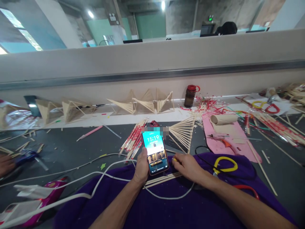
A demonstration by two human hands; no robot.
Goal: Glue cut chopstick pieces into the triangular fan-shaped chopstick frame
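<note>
My left hand (141, 167) grips a smartphone (154, 152) upright, its lit screen reading 15:19. My right hand (184, 166) rests beside the phone's lower right edge, fingers curled over thin wooden sticks (162, 179) that lie on a purple cloth (166, 203). A small yellow thing shows at its fingertips. A white cable (95, 187) runs from the left across the cloth beneath my left wrist. Just behind the phone lie a bundle of red-and-white wrapped chopsticks (133, 140) and a fan-shaped stick frame (182, 132).
Finished stick structures (143, 103) stand along the partition wall (152, 60). A red-capped bottle (190, 96), a pink sheet (226, 136) with a paper roll, yellow-handled scissors (225, 165) and scattered sticks lie to the right. Another person's hand (6, 164) shows at far left.
</note>
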